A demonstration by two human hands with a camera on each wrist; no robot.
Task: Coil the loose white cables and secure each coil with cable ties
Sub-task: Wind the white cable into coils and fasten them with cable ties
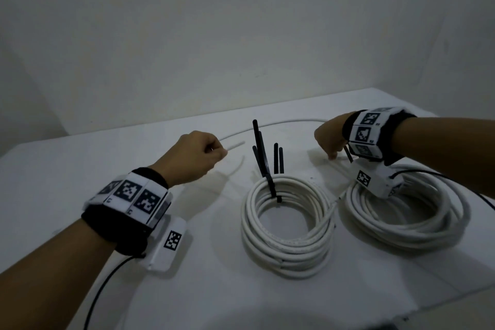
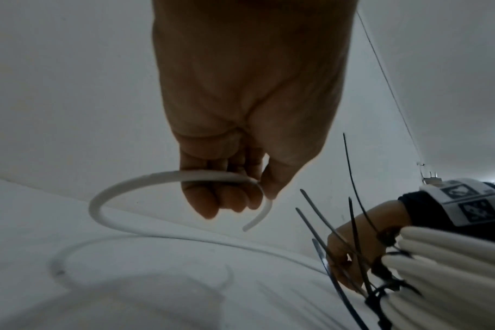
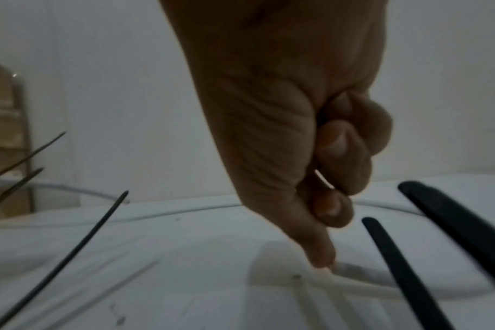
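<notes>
My left hand point(image 1: 214, 151) point(image 2: 240, 189) grips the free end of a loose white cable point(image 1: 267, 124) point(image 2: 113, 192). The cable arcs along the back of the table toward my right hand point(image 1: 332, 154) point(image 3: 331, 234). That hand hovers low with curled fingers. Its lowest fingertip point(image 3: 321, 259) touches a white strand point(image 3: 359, 285) lying on the table. A tied white coil point(image 1: 284, 249) point(image 2: 452, 268) lies between my hands, with black cable ties point(image 1: 261, 153) point(image 2: 353, 223) point(image 3: 71, 256) sticking up from it. A second coil point(image 1: 407, 228) lies under my right wrist.
Everything rests on a white table point(image 1: 80, 169) that meets a plain wall behind. More black tie tails point(image 3: 410, 279) rise by the right coil. A black wire point(image 1: 107, 281) trails from my left wrist unit. Something wooden point(image 3: 6, 134) stands beyond the table's far left.
</notes>
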